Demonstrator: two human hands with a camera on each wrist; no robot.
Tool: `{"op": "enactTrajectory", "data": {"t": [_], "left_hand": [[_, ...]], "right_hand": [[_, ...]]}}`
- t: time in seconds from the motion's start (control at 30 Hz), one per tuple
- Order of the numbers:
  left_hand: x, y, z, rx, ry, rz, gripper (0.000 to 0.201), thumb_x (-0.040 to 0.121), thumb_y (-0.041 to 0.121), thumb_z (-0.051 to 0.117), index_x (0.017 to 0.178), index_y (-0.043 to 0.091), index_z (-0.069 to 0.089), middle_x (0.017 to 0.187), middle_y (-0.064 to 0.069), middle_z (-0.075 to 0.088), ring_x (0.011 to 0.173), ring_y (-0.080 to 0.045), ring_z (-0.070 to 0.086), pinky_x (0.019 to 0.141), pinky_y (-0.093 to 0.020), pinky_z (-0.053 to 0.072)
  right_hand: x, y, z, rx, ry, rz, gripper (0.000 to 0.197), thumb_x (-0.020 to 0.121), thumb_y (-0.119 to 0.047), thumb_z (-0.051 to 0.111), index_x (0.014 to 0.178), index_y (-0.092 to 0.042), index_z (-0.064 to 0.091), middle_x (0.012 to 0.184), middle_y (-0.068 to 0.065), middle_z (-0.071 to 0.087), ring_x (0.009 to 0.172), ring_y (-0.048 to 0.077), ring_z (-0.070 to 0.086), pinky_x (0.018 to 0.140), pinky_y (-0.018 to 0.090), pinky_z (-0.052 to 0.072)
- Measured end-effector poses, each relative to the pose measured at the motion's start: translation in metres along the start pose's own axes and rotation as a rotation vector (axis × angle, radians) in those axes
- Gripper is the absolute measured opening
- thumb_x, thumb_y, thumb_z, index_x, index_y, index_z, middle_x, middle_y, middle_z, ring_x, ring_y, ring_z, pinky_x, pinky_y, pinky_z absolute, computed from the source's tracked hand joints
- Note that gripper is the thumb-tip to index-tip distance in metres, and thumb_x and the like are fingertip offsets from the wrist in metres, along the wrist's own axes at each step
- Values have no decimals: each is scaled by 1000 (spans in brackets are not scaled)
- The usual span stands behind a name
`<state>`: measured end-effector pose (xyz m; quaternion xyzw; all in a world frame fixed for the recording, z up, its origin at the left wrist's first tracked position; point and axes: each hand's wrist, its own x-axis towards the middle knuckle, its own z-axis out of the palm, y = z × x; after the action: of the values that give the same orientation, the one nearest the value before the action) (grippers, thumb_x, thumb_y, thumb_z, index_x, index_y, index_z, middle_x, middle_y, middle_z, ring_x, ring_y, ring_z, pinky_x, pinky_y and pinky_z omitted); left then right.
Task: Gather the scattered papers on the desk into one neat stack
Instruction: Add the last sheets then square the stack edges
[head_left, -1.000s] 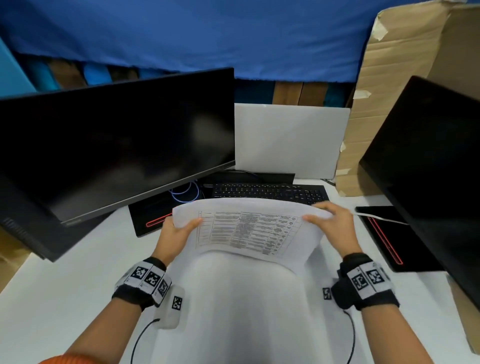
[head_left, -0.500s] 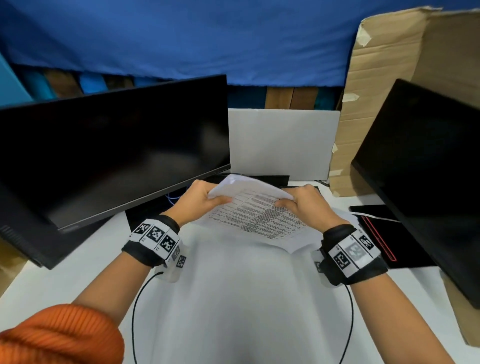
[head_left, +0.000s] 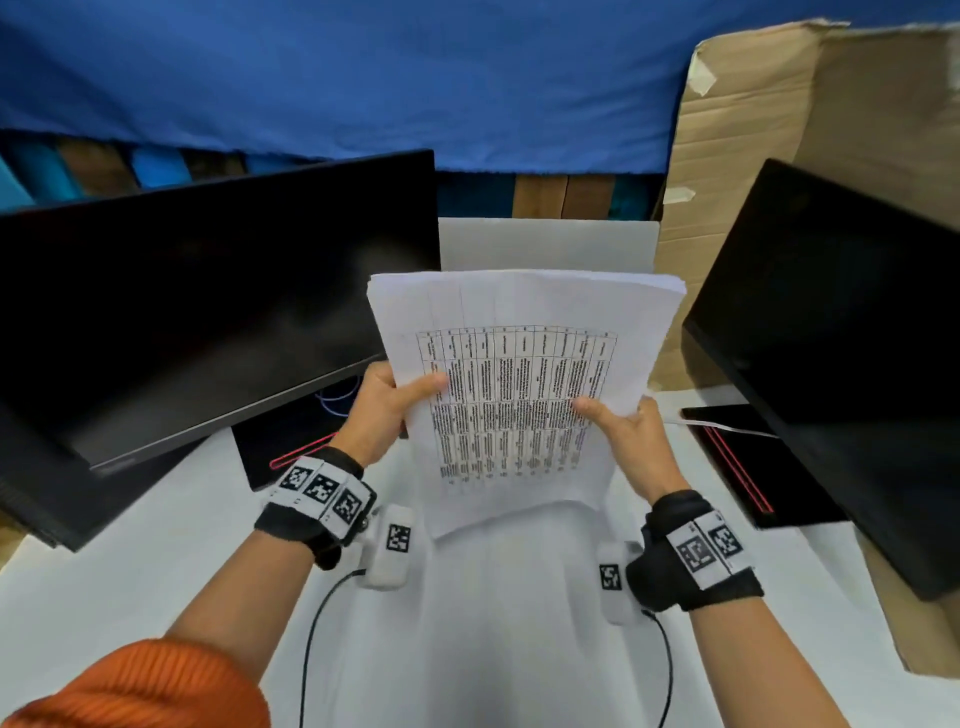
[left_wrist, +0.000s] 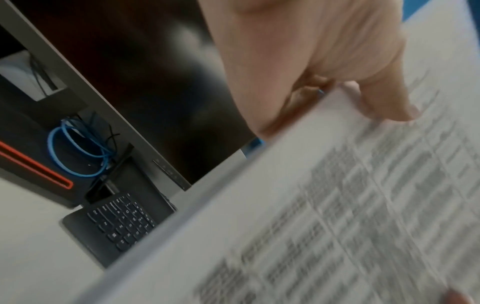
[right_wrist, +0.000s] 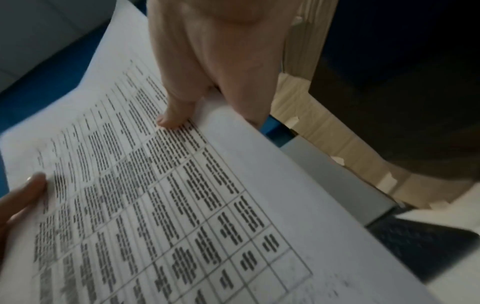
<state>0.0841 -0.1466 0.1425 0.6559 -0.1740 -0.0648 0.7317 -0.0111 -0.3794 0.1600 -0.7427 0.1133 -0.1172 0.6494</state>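
Papers (head_left: 519, 395) now raised upright off the desk (head_left: 130, 561) toward 12 o'clock, pinched by left hand (head_left: 382, 410) at 9 and right hand (head_left: 631, 441) at 3. Gathering seems done; probably ready for tapping edges even.

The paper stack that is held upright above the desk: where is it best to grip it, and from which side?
Grip the paper stack at its two long side edges, near mid-height, coming in from left and right. It stands upright, so a thumb in front with fingers behind pinches all sheets, as the left hand and right hand do now.
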Motion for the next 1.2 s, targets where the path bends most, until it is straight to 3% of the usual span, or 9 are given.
{"op": "enactTrajectory", "data": {"t": [0.1,0.17,0.23,0.33,0.5,0.73,0.83,1.03,1.2], "left_hand": [[-7,-12,8,18,-17,-15,37,55,30,78,91,32,67,88,18,74,87,-2,69,74,-19,55],[-11,-28,4,68,11,-74,40,64,18,77,99,29,60,90,19,74,89,1,67,77,-20,53],[-17,-46,1,124,31,-159,49,63,24,81,106,27,57,101,11,72,98,-4,65,91,-32,51],[-28,-65,5,194,12,-234,44,71,21,76,107,32,53,105,13,63,100,-1,59,100,-33,41],[-23,-68,23,269,-73,-221,44,79,20,67,121,19,53,112,8,62,102,-1,58,100,-28,40],[-7,-102,72,317,-198,-306,33,87,18,59,119,7,59,107,-12,69,74,-7,58,69,-32,55],[-16,-137,89,292,-234,-493,32,87,7,56,117,-3,54,92,-24,67,69,-12,57,52,-15,49],[-38,-175,116,373,-304,-635,55,80,-12,56,130,-4,37,122,-25,54,91,-20,50,57,-12,48],[-31,-175,125,418,-427,-651,51,76,-7,62,123,-2,43,118,-22,57,96,-22,53,92,-37,47]], "right_hand": [[-4,16,10,84,50,37,18,84,-9,61,96,-18,51,83,-13,48,76,-1,48,63,4,40],[-2,33,13,84,39,68,24,80,-7,66,86,-27,54,89,-14,59,83,-3,56,91,16,47],[-3,51,17,68,39,159,26,77,-7,70,96,-21,57,102,-1,63,95,12,60,101,31,41],[-6,73,24,40,69,312,67,79,-14,70,131,4,32,132,20,46,121,27,44,94,25,31],[4,82,9,1,103,297,32,79,-11,69,108,-5,57,92,3,61,104,26,58,82,21,44],[13,110,-53,-103,210,341,37,83,-7,63,118,2,56,113,9,62,96,20,57,86,27,42],[13,144,-76,-273,234,481,42,84,-7,63,123,5,51,124,15,56,110,28,54,91,29,41],[15,190,-98,-561,185,672,55,82,-12,66,128,8,44,136,21,49,125,34,47,103,36,37],[31,195,-108,-727,134,714,61,81,-20,68,129,7,43,137,23,47,126,36,45,105,41,38]]}}
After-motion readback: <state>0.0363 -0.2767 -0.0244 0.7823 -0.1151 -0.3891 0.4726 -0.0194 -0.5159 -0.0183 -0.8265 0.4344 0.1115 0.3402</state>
